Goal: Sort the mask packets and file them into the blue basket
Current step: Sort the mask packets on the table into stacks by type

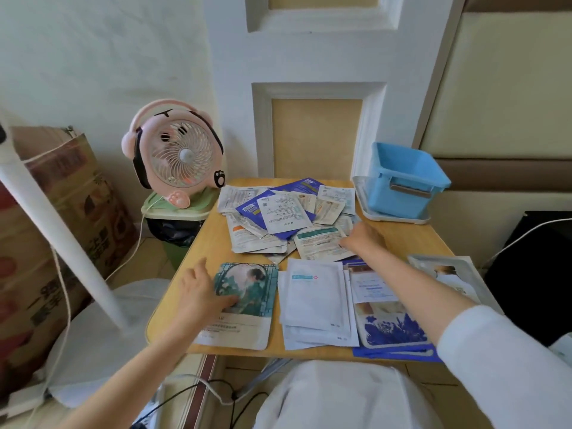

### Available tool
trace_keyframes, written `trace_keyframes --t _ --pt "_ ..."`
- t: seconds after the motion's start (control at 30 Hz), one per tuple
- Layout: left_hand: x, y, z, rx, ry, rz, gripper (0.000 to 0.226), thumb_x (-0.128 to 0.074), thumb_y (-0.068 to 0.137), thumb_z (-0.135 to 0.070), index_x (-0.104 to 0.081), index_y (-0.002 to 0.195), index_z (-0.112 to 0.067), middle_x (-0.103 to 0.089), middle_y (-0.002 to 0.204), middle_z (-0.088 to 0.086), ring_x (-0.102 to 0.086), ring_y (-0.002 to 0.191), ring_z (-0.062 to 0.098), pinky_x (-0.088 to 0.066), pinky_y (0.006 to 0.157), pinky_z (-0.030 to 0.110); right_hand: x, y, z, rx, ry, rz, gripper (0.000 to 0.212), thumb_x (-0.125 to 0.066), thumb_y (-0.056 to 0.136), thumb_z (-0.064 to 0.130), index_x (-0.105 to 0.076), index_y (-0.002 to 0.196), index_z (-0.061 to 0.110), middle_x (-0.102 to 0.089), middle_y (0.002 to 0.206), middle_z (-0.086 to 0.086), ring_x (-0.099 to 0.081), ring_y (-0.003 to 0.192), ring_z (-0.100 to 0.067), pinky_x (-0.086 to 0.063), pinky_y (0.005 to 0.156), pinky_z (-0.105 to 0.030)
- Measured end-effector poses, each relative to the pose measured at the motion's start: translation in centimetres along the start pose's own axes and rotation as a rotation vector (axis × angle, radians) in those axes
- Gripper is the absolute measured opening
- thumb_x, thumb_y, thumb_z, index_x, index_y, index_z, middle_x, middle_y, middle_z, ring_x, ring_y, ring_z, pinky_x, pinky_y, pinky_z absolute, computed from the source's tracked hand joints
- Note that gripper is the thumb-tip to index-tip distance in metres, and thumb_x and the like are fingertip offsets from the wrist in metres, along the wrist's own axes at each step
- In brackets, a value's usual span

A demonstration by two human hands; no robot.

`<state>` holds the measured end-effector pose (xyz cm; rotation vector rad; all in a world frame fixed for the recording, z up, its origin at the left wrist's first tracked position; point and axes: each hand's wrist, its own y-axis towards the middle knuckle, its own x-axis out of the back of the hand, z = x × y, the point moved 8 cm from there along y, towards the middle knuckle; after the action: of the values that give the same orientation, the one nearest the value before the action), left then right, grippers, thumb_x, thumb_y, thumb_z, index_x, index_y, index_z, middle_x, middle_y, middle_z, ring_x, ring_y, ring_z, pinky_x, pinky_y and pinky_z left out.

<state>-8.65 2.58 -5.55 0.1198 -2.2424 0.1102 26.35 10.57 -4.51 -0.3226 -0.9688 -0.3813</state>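
Mask packets (284, 218) touch right hand (363, 238), grip unclear; left hand (201, 292) flat on teal packet (257, 289).

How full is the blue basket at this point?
Apparently empty: the blue basket shows only bare inner walls, and nothing rises above its rim. Its floor is hidden behind the front wall, so cannot tell fully.

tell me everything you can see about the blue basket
The blue basket is a light blue, plastic-looking rectangular tub with an open top, a flared rim and a handle slot with a greyish bar in its near wall. It stands on a pale tray at the wooden table's far right corner. No packets show in the visible part. The right hand is apart from it.
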Motion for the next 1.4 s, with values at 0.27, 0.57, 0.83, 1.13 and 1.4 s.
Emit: trace_keyframes --t 0.27,0.57,0.83,1.13,1.4 --pt "-5.2 -1.8 -2.5 -0.591 0.533 0.248 0.094 0.018 0.049 -0.092 0.017 0.134 -0.052 0.026 0.149 -0.015 0.024 0.141 0.012 0.020 0.112 0.043 0.0 1.0 0.8 0.044 0.438 0.131 0.042 -0.063 0.080 -0.004 -0.066 0.116 0.019 -0.055 0.133 -0.006 -0.055 0.114 -0.023 -0.047 0.094 -0.030" --pt "-4.4 -0.2 -5.4 -0.436 0.184 0.323 0.117 -0.026 0.059 -0.088 0.012 0.148 -0.022 0.012 0.157 0.003 0.014 0.144 0.018 0.006 0.117 0.048 8.2 -5.7 7.7 0.306 0.923 0.025 0.022 -0.056 0.081 -0.008 -0.073 0.085 0.006 -0.070 0.098 -0.013 -0.069 0.085 -0.025 -0.059 0.074 -0.028" --pt "0.0 0.9 -13.6 -0.374 -0.908 0.113 0.039 -0.071 0.077 -0.013 -0.058 0.114 -0.015 -0.067 0.104 -0.001 -0.063 0.098 0.017 -0.052 0.076 0.018 8.7 -11.8 12.2 0.435 1.163 0.537 0.027 -0.043 0.086 -0.007 -0.064 0.102 -0.010 -0.070 0.095 -0.025 -0.071 0.085 -0.029 -0.058 0.078 -0.029" --pt "3.3 4.5 -5.5 -0.018 -0.653 0.076 0.008 -0.070 0.081 -0.011 -0.063 0.081 -0.006 -0.066 0.077 0.012 -0.059 0.073 0.023 -0.046 0.072 0.034 4.1 -2.0 1.0 0.054 0.612 0.129 0.023 -0.054 0.091 0.007 -0.065 0.110 0.005 -0.068 0.094 -0.011 -0.063 0.076 -0.018 -0.054 0.064 -0.025" --pt "0.9 3.8 -0.5 0.077 -0.085 0.104 0.044 -0.079 0.072 -0.033 -0.053 0.100 -0.011 -0.063 0.092 0.005 -0.062 0.081 0.021 -0.050 0.066 0.032 -0.3 -1.6 3.8 0.297 0.267 0.096 0.023 -0.056 0.088 0.009 -0.070 0.103 0.018 -0.064 0.097 0.003 -0.059 0.085 -0.013 -0.046 0.076 -0.027"
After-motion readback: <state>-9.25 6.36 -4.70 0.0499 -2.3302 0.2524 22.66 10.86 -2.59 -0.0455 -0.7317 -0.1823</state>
